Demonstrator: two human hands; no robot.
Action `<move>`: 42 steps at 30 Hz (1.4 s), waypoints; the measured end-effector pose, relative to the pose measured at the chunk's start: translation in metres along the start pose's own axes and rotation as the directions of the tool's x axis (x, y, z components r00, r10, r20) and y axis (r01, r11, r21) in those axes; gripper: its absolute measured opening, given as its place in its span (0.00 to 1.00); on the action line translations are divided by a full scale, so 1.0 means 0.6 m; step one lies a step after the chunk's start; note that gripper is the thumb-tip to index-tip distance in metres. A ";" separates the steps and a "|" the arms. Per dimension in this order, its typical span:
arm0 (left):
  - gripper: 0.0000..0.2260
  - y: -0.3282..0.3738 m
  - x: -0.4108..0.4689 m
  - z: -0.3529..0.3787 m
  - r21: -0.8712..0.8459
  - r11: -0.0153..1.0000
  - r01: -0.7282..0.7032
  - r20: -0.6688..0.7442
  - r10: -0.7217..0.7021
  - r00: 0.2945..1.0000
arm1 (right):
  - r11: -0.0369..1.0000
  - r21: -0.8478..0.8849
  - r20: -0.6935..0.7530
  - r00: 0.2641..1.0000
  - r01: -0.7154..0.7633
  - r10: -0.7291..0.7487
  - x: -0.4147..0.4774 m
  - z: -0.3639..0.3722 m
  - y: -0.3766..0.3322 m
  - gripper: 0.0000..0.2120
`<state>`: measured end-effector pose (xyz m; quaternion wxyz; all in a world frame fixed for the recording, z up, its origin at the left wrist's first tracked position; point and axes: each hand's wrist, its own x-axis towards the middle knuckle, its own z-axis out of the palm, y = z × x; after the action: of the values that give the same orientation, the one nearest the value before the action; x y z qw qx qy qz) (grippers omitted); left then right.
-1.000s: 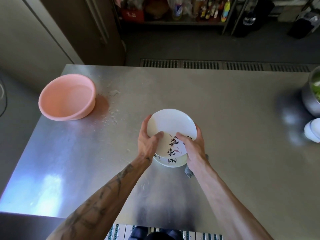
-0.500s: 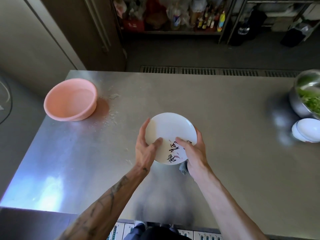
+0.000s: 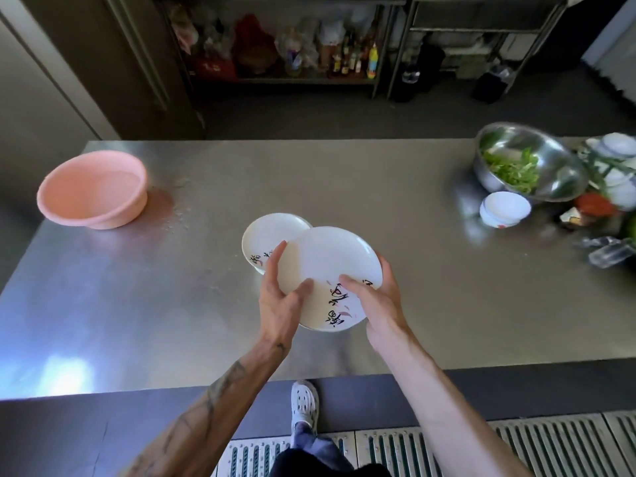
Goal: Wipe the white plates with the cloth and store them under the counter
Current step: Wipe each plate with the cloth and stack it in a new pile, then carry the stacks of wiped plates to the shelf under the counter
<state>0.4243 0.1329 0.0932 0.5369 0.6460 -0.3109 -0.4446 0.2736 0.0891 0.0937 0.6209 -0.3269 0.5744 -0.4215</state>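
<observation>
A white plate [image 3: 330,266] with black and pink brush writing is held tilted above the steel counter [image 3: 430,270]. My left hand [image 3: 280,301] grips its left rim with the thumb on top. My right hand [image 3: 378,301] grips its right rim, thumb over the writing. Behind it, a second white plate [image 3: 266,235] with the same writing lies on the counter, perhaps on another plate. The cloth is not visible now.
A pink basin [image 3: 93,189] sits at the counter's far left. At the right stand a steel bowl of greens [image 3: 526,163], a small white bowl [image 3: 504,208] and more dishes. A foot in a white shoe [image 3: 304,404] stands on the floor grate below.
Both hands have lifted the top plate off the stack and drawn it toward me and to the right, uncovering the plate below. The camera has pulled back; the cloth is out of sight.
</observation>
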 end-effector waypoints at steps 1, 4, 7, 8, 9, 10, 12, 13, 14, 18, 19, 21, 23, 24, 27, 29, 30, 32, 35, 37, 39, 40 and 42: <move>0.34 -0.004 -0.021 0.006 -0.003 1.000 -0.004 0.008 0.004 1.000 | 1.000 0.003 -0.012 1.000 0.002 -0.002 -0.019 -0.015 0.003 0.30; 0.34 -0.016 -0.088 0.023 -0.022 1.000 -0.012 0.035 0.013 0.999 | 1.000 0.004 -0.042 0.999 0.010 -0.010 -0.077 -0.064 0.016 0.30; 0.34 -0.033 -0.162 0.037 -0.013 1.000 -0.021 0.057 0.022 0.998 | 1.000 -0.011 -0.075 0.997 0.011 -0.011 -0.141 -0.114 0.034 0.29; 0.34 -0.039 -0.185 0.041 -0.008 1.000 -0.020 0.065 0.021 0.998 | 1.000 -0.012 -0.086 0.996 0.006 -0.007 -0.160 -0.130 0.041 0.29; 0.34 -0.046 -0.207 0.046 0.001 1.000 -0.012 0.069 0.012 0.998 | 1.000 -0.014 -0.094 0.996 0.001 -0.003 -0.178 -0.147 0.047 0.29; 0.34 -0.053 -0.229 0.052 0.003 1.000 -0.001 0.072 0.001 0.997 | 1.000 -0.018 -0.100 0.995 -0.005 0.003 -0.195 -0.163 0.055 0.30; 0.34 -0.064 -0.271 0.063 0.006 1.000 0.028 0.082 -0.028 0.996 | 1.000 -0.003 -0.127 0.992 -0.022 0.022 -0.228 -0.194 0.072 0.30; 0.33 -0.069 -0.291 0.068 0.014 0.999 0.038 0.085 -0.039 0.996 | 0.999 0.001 -0.142 0.989 -0.032 0.032 -0.243 -0.210 0.080 0.31; 0.33 -0.078 -0.309 0.075 0.025 0.999 0.047 0.086 -0.049 0.995 | 0.999 0.003 -0.154 0.987 -0.044 0.044 -0.257 -0.225 0.089 0.32; 0.34 -0.115 -0.371 0.110 0.064 0.993 0.099 0.084 -0.104 0.991 | 0.993 0.018 -0.195 0.974 -0.113 0.114 -0.297 -0.291 0.126 0.32; 0.34 -0.126 -0.385 0.119 0.075 0.991 0.109 0.080 -0.115 0.990 | 0.991 0.026 -0.198 0.971 -0.134 0.137 -0.305 -0.308 0.135 0.33; 0.33 -0.150 -0.410 0.143 0.092 0.987 0.132 0.079 -0.140 0.987 | 0.983 0.044 -0.207 0.961 -0.180 0.186 -0.316 -0.343 0.153 0.33; 0.35 -0.174 -0.432 0.160 0.093 0.984 0.155 0.091 -0.163 0.982 | 0.976 0.042 -0.216 0.952 -0.212 0.216 -0.325 -0.373 0.166 0.33; 0.35 -0.188 -0.443 0.176 0.098 0.981 0.168 0.095 -0.177 0.979 | 0.972 0.044 -0.217 0.947 -0.232 0.236 -0.325 -0.394 0.171 0.32; 0.35 -0.228 -0.466 0.235 0.111 0.972 0.209 0.084 -0.219 0.972 | 0.962 0.009 -0.211 0.940 -0.272 0.268 -0.309 -0.461 0.194 0.32; 0.34 -0.256 -0.473 0.277 0.112 0.968 0.226 0.052 -0.233 0.971 | 0.958 -0.004 -0.194 0.940 -0.288 0.281 -0.285 -0.505 0.210 0.31; 0.34 -0.273 -0.474 0.297 0.117 0.965 0.235 0.037 -0.240 0.970 | 0.955 -0.013 -0.192 0.938 -0.295 0.287 -0.271 -0.525 0.222 0.31; 0.33 -0.313 -0.474 0.331 0.109 0.961 0.256 0.007 -0.258 0.966 | 0.953 -0.045 -0.172 0.942 -0.300 0.288 -0.239 -0.560 0.248 0.31; 0.33 -0.386 -0.452 0.365 0.099 0.951 0.293 -0.025 -0.292 0.956 | 0.945 -0.085 -0.153 0.941 -0.317 0.302 -0.183 -0.593 0.305 0.32; 0.33 -0.439 -0.425 0.380 0.100 0.948 0.302 -0.050 -0.298 0.953 | 0.940 -0.081 -0.139 0.938 -0.330 0.317 -0.136 -0.605 0.348 0.32; 0.33 -0.500 -0.389 0.387 0.109 0.945 0.308 -0.079 -0.301 0.950 | 0.937 -0.094 -0.128 0.938 -0.335 0.323 -0.084 -0.608 0.403 0.31; 0.33 -0.532 -0.366 0.391 0.109 0.947 0.302 -0.090 -0.293 0.952 | 0.938 -0.102 -0.118 0.941 -0.331 0.319 -0.054 -0.607 0.430 0.31; 0.32 -0.600 -0.317 0.397 0.103 0.952 0.287 -0.098 -0.278 0.956 | 0.944 -0.110 -0.096 0.948 -0.312 0.302 0.009 -0.604 0.489 0.29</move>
<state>0.1026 0.2834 -0.2172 0.4417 0.7316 -0.2182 -0.4712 -0.0413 0.2388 -0.2156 0.6347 -0.2544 0.6671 -0.2957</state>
